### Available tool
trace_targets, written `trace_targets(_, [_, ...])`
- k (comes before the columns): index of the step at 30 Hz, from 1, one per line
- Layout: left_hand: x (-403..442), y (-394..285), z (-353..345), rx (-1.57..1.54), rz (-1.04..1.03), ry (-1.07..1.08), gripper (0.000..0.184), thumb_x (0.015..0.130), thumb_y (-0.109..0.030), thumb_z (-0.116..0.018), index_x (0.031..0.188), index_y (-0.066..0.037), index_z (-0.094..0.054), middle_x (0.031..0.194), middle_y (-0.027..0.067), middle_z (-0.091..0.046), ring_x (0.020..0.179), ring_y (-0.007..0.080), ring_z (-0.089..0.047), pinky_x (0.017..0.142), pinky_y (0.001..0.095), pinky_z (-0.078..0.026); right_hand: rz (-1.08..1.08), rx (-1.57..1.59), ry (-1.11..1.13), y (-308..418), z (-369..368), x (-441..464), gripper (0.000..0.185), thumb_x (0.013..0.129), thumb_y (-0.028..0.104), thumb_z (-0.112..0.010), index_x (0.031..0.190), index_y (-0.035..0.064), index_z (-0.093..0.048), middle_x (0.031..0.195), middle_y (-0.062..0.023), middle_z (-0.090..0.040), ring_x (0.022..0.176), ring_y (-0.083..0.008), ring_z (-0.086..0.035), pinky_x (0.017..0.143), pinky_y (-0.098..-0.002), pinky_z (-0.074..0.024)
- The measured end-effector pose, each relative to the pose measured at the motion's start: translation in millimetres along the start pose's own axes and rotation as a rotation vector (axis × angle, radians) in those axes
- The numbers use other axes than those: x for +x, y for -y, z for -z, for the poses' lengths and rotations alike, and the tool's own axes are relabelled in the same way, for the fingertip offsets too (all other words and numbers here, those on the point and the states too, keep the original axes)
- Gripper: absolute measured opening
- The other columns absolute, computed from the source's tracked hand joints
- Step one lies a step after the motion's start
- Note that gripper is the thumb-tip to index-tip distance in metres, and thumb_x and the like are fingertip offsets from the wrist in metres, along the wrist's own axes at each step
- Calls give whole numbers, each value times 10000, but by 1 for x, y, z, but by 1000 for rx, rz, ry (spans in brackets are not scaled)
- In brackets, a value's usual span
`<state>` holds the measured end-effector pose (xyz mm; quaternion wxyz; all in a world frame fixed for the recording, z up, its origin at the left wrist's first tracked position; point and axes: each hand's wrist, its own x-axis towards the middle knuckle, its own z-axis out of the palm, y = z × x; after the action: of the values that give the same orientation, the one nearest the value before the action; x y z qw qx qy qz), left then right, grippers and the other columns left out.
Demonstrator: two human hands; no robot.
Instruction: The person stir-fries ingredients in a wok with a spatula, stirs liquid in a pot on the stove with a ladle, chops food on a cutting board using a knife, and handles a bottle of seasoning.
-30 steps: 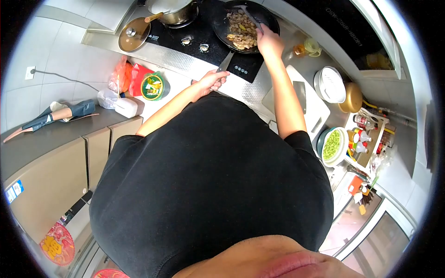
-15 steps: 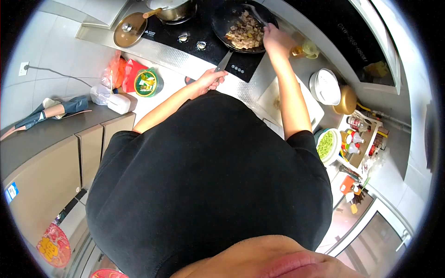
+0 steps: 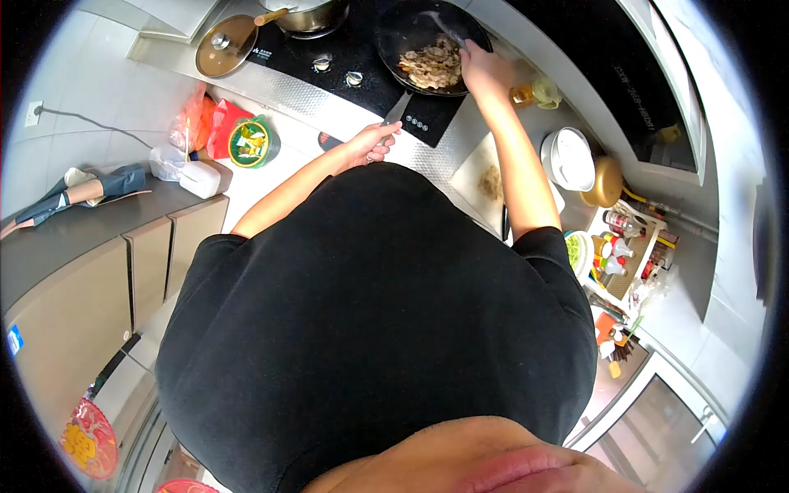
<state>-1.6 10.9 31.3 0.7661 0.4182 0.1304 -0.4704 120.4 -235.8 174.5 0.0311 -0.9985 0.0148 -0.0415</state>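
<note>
My left hand (image 3: 374,143) is closed around the grey handle (image 3: 399,108) of a black frying pan (image 3: 398,34) on the cooktop. Browned sliced pieces of food, perhaps meat, (image 3: 432,66) lie in the lower half of the pan. Over the pan's right rim, my right hand (image 3: 486,72) grips a spatula (image 3: 445,29), whose greyish head reaches into the upper part of the pan. My fingers partly hide the spatula's handle.
Left of the pan stand a steel pot (image 3: 316,18) and a glass lid (image 3: 224,46). A green-rimmed bin (image 3: 268,141) is at left. To the right are a cutting board (image 3: 470,177), white bowls (image 3: 573,160), a glass jar (image 3: 521,96) and a condiment rack (image 3: 618,283).
The spatula head has swung up and left, away from the food, with my right hand shifting slightly. My left hand keeps its hold on the pan handle. The camera view has shifted slightly.
</note>
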Motion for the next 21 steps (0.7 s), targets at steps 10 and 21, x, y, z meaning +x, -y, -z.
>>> trace_targets(10, [-1, -6, -4, 79, -18, -65, 362, 1045, -431, -593, 1047, -72, -546, 815, -34, -521, 533, 23, -389, 382, 175, -251, 10, -60, 103, -45, 95, -56, 306, 958, 375, -617, 1170, 200, -751, 1044, -83, -760, 979, -332, -718, 831, -450, -575])
trace_targets(21, [-4, -11, -13, 31, 27, -54, 322, 1061, -400, -576, 1061, -78, -560, 655, -84, -409, 454, 10, -317, 363, 187, -220, -277, 286, -99, -24, -36, -49, 373, 986, 433, -570, 1235, 195, -714, 1002, -148, -757, 947, -386, -722, 834, -478, -574])
